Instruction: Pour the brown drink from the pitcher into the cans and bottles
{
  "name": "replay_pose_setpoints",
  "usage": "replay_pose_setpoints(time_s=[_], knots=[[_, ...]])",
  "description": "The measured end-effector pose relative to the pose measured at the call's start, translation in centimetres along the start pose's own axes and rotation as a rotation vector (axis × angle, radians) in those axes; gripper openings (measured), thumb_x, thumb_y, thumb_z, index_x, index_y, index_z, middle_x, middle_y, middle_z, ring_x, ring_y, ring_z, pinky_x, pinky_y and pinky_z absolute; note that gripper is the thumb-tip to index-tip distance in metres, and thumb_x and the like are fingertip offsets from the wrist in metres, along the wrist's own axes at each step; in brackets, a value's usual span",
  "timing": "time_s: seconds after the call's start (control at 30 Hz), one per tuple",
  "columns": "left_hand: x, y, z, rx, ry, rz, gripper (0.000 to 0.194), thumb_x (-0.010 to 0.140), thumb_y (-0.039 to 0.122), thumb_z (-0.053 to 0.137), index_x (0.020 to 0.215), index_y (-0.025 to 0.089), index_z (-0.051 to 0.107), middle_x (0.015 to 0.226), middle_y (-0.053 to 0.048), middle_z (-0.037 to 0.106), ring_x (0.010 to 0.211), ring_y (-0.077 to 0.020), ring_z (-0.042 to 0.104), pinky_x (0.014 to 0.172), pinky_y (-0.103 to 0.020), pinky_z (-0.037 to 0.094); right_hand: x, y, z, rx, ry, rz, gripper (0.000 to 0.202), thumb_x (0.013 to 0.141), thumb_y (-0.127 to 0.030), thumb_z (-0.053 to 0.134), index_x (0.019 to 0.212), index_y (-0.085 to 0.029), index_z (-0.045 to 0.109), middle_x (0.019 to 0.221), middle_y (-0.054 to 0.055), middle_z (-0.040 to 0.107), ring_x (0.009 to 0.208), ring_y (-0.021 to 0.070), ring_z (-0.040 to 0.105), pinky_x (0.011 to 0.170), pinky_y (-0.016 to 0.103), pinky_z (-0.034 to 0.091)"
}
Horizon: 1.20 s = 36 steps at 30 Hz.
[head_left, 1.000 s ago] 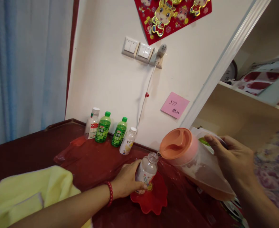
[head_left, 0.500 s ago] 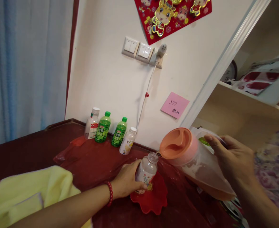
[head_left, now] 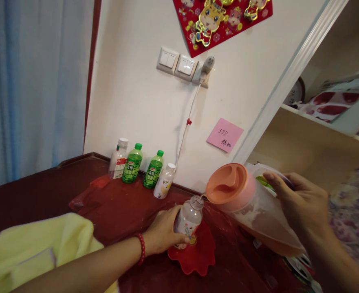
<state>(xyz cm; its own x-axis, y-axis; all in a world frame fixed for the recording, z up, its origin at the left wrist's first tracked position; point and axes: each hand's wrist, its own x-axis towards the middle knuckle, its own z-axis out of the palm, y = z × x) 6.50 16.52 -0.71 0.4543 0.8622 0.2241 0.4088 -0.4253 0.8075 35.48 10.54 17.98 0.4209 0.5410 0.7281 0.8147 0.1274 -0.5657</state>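
My left hand (head_left: 164,232) is wrapped round a small clear bottle (head_left: 189,219) with a printed label and no cap. The bottle tilts slightly to the right over a red scalloped dish (head_left: 197,254). With the fingers closed on its handle, my right hand (head_left: 301,199) holds a translucent pitcher (head_left: 261,215) tipped to the left. Its orange lid (head_left: 226,183) is on, and a thin stream runs from the spout into the bottle's mouth. Brownish liquid lies along the pitcher's lower side.
Along the wall stand two green-labelled bottles (head_left: 132,163), a clear white-capped bottle (head_left: 118,160) and a white-labelled bottle (head_left: 164,181). A yellow towel (head_left: 45,240) lies at the left on the dark red table (head_left: 75,175). A white cable (head_left: 183,140) hangs behind.
Almost nothing differs. The stream still runs into the bottle, and both hands keep nearly the same place, with the pitcher shifted very slightly.
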Motion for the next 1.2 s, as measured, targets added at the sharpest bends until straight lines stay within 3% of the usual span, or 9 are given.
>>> replay_pose_setpoints(time_s=[0.33,0.93,1.2], knots=[[0.06,0.15,-0.10,0.009,-0.007,-0.001,0.079,0.069,0.034,0.089,0.142,0.025,0.062,0.140,-0.009,0.075,0.126,-0.0366,0.068,0.111,-0.044,0.050,-0.26,-0.73,-0.10,0.017,0.000,-0.020,0.060,0.071,-0.078,0.075,0.074,-0.018,0.075,0.059,0.001,0.057,0.063,0.0203,0.049,0.059,0.034,0.035],[0.03,0.07,-0.10,0.006,0.001,-0.006,0.078,0.068,0.032,0.090,0.140,0.025,0.063,0.139,-0.009,0.076,0.123,-0.0363,0.069,0.108,-0.044,0.052,-0.16,-0.79,-0.15,-0.009,0.013,-0.003,0.078,0.061,-0.098,0.068,0.073,-0.021,0.075,0.058,0.000,0.055,0.063,0.0206,0.047,0.060,0.035,0.035],[0.07,0.02,-0.12,0.002,-0.011,-0.006,0.083,0.068,0.034,0.092,0.144,0.024,0.061,0.141,-0.010,0.074,0.128,-0.0373,0.067,0.111,-0.044,0.049,-0.29,-0.22,0.15,0.035,0.000,-0.037,0.068,0.069,-0.091,0.072,0.071,-0.022,0.072,0.060,-0.002,0.053,0.062,0.0183,0.046,0.057,0.033,0.033]])
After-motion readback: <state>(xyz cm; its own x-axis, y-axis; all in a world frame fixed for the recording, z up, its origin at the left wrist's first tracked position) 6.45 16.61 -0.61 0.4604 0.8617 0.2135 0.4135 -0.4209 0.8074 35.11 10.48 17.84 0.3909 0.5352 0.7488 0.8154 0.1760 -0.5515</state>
